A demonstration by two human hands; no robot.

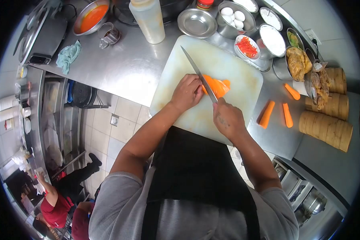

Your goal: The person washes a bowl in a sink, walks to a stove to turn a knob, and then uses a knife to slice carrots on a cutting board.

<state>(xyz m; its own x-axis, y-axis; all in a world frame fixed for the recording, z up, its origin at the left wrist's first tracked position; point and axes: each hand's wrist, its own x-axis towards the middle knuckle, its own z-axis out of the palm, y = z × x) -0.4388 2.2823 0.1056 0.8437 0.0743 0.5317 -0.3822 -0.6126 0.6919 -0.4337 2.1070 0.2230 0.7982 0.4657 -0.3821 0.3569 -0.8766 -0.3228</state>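
Observation:
On the pale cutting board (240, 108), orange carrot slices (219, 86) lie in an overlapping pile. My right hand (229, 120) is closed round the handle of a knife (199, 71), whose long blade points up and left across the board. The blade lies along the left side of the slices. Just left of the blade is my left hand (187, 93), its fingers curled and pressed together next to the carrot; what they hold, if anything, is hidden.
Three carrot pieces (267, 114) lie right of the board, near bamboo steamers (326, 127). Behind it stand a squeeze bottle (149, 22), a metal plate (197, 23) and an egg bowl (249, 27). A green cloth (68, 57) lies left. People in red are at lower left.

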